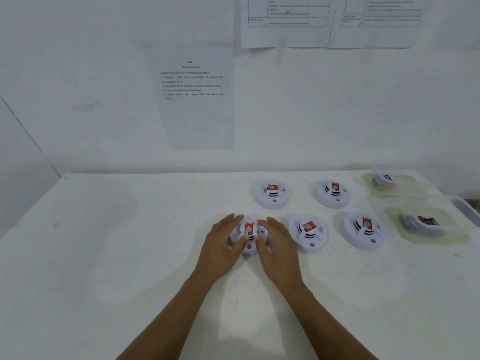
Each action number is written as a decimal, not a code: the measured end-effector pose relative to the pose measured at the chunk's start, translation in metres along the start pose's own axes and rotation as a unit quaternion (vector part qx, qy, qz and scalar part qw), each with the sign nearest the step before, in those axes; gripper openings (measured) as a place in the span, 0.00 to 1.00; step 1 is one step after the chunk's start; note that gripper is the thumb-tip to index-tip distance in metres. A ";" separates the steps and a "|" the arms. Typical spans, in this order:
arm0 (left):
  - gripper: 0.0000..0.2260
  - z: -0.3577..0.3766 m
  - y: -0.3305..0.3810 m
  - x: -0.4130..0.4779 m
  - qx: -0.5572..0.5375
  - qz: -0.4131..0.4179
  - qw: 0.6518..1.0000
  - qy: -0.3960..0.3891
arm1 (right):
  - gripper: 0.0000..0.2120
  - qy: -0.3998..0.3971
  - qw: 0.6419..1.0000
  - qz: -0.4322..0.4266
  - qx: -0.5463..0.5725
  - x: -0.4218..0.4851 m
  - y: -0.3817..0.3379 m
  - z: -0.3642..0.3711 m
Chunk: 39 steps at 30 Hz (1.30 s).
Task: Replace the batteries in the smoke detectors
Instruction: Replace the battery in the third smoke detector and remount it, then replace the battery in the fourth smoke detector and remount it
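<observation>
Several round white smoke detectors with red stickers lie on the white table [104, 255]. My left hand [223, 242] and my right hand [278, 245] cup the nearest detector [249, 231] from either side, with fingers curled round its rim. Another detector [309, 232] sits just right of it, and a third [363, 229] further right. Behind them lie two more detectors [272, 193] [333, 193]. At the right, a clear tray [431, 239] holds batteries [418, 222], and a far tray [389, 193] holds other batteries [381, 180].
A white wall rises behind the table, with a printed instruction sheet [193, 100] and more papers [330, 19] taped higher up. A clear container edge [467, 209] shows at the far right. The table's left half is bare white surface.
</observation>
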<state>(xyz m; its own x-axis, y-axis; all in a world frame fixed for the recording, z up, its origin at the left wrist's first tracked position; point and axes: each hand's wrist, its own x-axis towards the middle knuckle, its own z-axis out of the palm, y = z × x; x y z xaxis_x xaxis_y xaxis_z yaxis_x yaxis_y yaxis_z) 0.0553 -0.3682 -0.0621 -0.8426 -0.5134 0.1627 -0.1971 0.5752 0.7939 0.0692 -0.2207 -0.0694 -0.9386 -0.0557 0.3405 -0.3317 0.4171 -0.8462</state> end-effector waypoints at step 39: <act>0.13 0.079 0.159 0.040 -0.461 -0.024 0.863 -0.203 | 0.19 -0.014 0.996 -0.001 0.085 0.131 0.004 -0.106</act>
<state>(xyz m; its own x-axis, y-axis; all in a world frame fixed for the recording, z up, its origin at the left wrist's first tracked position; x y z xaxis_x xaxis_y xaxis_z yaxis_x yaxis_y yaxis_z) -0.0496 -0.2471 0.0247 -0.9877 -0.1490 0.0467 0.0886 -0.2883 0.9534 -0.0448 -0.1307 0.0153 -0.9392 -0.0819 0.3336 -0.3433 0.2567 -0.9035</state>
